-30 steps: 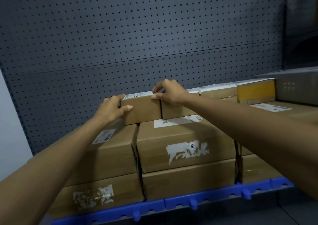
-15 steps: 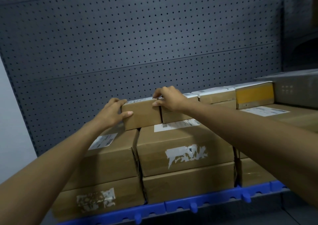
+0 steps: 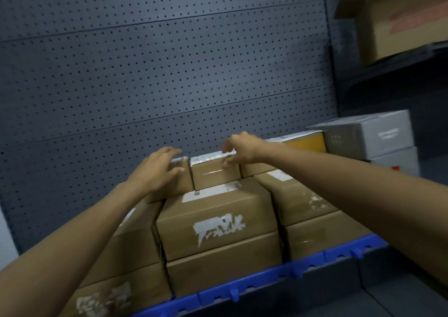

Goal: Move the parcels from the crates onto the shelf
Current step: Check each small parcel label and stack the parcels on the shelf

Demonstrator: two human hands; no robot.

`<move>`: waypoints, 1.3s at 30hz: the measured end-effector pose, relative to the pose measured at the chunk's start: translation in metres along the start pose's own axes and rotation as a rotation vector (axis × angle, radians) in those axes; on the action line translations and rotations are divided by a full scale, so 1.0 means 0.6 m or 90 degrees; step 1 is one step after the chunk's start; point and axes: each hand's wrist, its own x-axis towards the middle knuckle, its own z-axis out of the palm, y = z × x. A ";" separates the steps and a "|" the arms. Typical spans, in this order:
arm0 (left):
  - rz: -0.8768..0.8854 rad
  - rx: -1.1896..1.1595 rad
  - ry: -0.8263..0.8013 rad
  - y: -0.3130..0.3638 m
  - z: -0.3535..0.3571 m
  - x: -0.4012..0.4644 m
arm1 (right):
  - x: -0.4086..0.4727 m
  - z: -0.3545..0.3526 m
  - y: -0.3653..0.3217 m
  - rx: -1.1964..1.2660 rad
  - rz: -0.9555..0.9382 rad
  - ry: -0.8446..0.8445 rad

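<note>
Now my left hand (image 3: 155, 171) lies with loose fingers on the small brown cardboard parcel (image 3: 178, 183) at mid-frame; my right hand (image 3: 241, 148), fingers loosely curled, touches its neighbouring taped parcel (image 3: 214, 174).

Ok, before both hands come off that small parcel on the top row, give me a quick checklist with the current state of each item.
1. Small parcel rests on the lower boxes: ok; it straddles two of them.
2. It sits flush beside the neighbouring parcel: ok, only a thin seam between them.
3. Left hand free of it: not ok, its fingers lie over the parcel's top and its thumb on the front.
4. Right hand free: cannot tell, fingers loosely curled at the neighbour's top edge.
5. Parcel pushed fully back to the pegboard: cannot tell, its rear is hidden.
6. Blue shelf lip unobstructed: ok.
</note>
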 end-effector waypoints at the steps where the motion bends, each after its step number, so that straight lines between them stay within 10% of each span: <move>1: 0.015 0.004 0.001 0.019 0.001 0.004 | -0.019 -0.009 0.015 -0.015 0.009 -0.004; 22: 0.362 -0.078 -0.004 0.549 0.052 0.042 | -0.479 -0.185 0.288 -0.159 0.258 -0.066; 39: 0.629 -0.129 -0.194 0.903 0.279 -0.098 | -0.821 -0.012 0.475 -0.128 0.476 -0.198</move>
